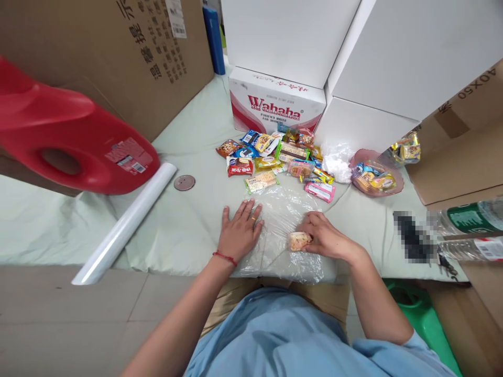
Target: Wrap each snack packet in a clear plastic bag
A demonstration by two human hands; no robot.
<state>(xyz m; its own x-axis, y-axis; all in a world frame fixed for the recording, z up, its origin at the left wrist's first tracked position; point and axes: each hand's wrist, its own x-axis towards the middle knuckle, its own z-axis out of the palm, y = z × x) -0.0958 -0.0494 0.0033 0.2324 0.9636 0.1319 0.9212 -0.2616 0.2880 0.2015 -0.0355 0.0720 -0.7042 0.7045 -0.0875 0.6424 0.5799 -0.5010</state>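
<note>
My left hand (240, 230) lies flat with its fingers spread, over the left edge of a clear plastic sheet (275, 262). On the right part of the sheet, my right hand (324, 236) has its fingers closed around a small wrapped snack (300, 241), pale with darker specks. Beyond the hands is a pile of packaged snacks, among them a red packet (240, 166), a green packet (292, 152), a pink packet (319, 191) and a pale cracker packet (261, 181) nearest the sheet.
A pink bowl (397, 180) of snacks stands right of a crumpled white bag (337, 163). A Wahaha carton (275, 104) is behind the pile. At left are a red jug (90, 131), a white roll (126, 225) and a round brown disc (184, 183). Plastic bottles (471, 217) lie far right.
</note>
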